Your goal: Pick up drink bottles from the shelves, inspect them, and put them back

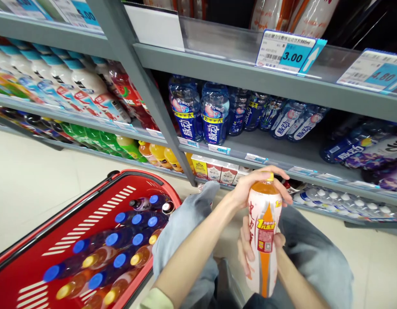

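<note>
An orange drink bottle (264, 240) with a white and orange label and a yellow cap stands nearly upright in front of me, above my lap. My left hand (245, 186) reaches over its top, fingers curled about the neck and cap. Lower down, my right hand (245, 249) is wrapped round the body from behind; its fingers show on the left side and its thumb on the right. The bottle hides the palm. To my left is a red shopping basket (98, 204) holding several bottles with blue caps (111, 239) and yellow caps (136, 259).
Ahead is a grey shelf unit with blue drink bottles (214, 113), small cartons (214, 169) and clear water bottles (340, 201). White bottles (85, 83) fill the left bay. Price tags (288, 53) hang on the shelf edges. My knees (188, 214) flank the held bottle.
</note>
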A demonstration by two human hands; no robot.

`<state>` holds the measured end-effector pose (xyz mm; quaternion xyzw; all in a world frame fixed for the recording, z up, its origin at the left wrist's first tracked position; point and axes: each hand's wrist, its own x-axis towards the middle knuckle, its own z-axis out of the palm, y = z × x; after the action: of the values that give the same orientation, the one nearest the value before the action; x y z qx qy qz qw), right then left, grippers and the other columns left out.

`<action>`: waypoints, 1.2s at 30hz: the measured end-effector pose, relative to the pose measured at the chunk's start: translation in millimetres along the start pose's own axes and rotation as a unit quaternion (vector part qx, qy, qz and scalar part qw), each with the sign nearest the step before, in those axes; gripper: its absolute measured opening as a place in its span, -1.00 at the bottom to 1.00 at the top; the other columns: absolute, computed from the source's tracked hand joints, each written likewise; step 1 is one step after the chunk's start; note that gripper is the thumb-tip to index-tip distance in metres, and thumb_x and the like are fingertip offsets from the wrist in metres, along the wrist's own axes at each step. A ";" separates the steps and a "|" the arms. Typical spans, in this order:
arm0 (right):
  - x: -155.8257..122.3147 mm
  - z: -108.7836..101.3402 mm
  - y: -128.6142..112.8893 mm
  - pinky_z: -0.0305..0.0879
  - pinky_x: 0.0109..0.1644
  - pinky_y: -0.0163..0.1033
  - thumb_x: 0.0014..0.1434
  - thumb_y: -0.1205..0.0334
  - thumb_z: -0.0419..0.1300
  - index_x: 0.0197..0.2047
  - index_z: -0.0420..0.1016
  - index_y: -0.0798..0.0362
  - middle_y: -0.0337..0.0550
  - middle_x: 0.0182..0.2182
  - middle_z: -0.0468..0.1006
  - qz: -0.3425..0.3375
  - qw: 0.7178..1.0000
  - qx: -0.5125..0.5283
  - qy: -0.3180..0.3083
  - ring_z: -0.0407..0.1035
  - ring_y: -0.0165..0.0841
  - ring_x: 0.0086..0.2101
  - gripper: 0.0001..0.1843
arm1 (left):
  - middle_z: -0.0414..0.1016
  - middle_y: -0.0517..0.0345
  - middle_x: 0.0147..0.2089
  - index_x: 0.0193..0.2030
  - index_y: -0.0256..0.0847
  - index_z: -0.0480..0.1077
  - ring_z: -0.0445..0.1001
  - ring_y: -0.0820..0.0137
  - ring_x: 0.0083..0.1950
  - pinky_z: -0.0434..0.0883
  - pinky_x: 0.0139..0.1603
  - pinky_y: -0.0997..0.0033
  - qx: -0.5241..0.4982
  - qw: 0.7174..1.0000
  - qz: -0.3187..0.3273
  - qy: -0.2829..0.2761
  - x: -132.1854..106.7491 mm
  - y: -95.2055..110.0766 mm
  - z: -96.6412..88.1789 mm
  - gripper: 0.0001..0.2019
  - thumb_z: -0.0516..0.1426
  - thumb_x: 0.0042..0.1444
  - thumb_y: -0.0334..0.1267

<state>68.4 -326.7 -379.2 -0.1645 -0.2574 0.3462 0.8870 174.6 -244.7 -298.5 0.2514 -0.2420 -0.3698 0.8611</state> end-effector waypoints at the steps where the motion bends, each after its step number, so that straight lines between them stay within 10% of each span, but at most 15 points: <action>1: 2.3 -2.4 5.7 0.42 -0.52 -0.20 0.04 -0.26 0.25 -0.21 0.36 0.02 -0.31 -0.64 0.45 -0.022 0.998 0.036 -0.051 0.48 -0.23 -0.60 -0.49 | 0.64 -0.12 -0.35 -0.07 -0.25 0.39 0.62 0.12 -0.30 0.48 -0.22 0.18 -0.006 1.000 -0.004 -0.009 -0.6 0.0 0.4 -0.56 0.16 0.02 0.03; 9: -6.2 -12.5 14.8 0.45 -0.57 -0.15 0.07 -0.38 0.13 -0.20 0.33 -0.01 -0.30 -0.63 0.51 -0.027 0.988 0.101 -0.115 0.47 -0.25 -0.68 -0.43 | 0.62 -0.12 -0.37 -0.03 -0.23 0.40 0.62 0.07 -0.26 0.46 -0.21 0.16 0.002 0.998 -0.038 0.049 -3.2 3.9 9.5 -0.46 0.06 0.06 0.19; 15: -13.2 -11.3 7.7 0.40 -0.64 -0.15 -0.11 -0.46 0.20 -0.19 0.32 -0.04 -0.31 -0.61 0.48 0.069 0.994 0.079 -0.030 0.44 -0.21 -0.68 -0.32 | 0.55 -0.02 -0.51 -0.02 -0.25 0.40 0.58 0.13 -0.41 0.43 -0.37 0.26 0.044 0.993 -0.046 0.098 -1.3 -0.9 -0.1 -0.44 0.03 0.11 0.21; 25: -10.3 0.1 0.2 0.36 -0.55 -0.18 -0.10 -0.54 0.12 -0.09 0.40 0.00 -0.34 -0.63 0.41 0.021 0.978 -0.043 0.205 0.36 -0.28 -0.68 -0.20 | 0.56 0.02 -0.51 -0.09 -0.20 0.34 0.58 0.13 -0.47 0.44 -0.46 0.27 0.001 0.992 -0.032 0.123 4.0 -2.6 -4.7 -0.49 -0.01 0.16 0.24; 36: -4.3 -8.3 -19.4 0.39 -0.44 -0.17 -0.01 -0.49 0.10 -0.13 0.52 0.09 -0.16 -0.54 0.47 -0.014 0.924 -0.141 0.356 0.41 -0.22 -0.50 -0.22 | 0.55 -0.05 -0.55 -0.30 -0.16 0.26 0.53 0.16 -0.56 0.41 -0.57 0.31 0.038 0.943 -0.043 0.329 11.4 -10.5 -8.3 -0.52 0.02 0.09 0.28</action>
<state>80.7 -344.4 -378.2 -0.3963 0.0267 0.2131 0.8927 181.1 -257.5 -308.6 0.4021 0.0515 -0.2940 0.8656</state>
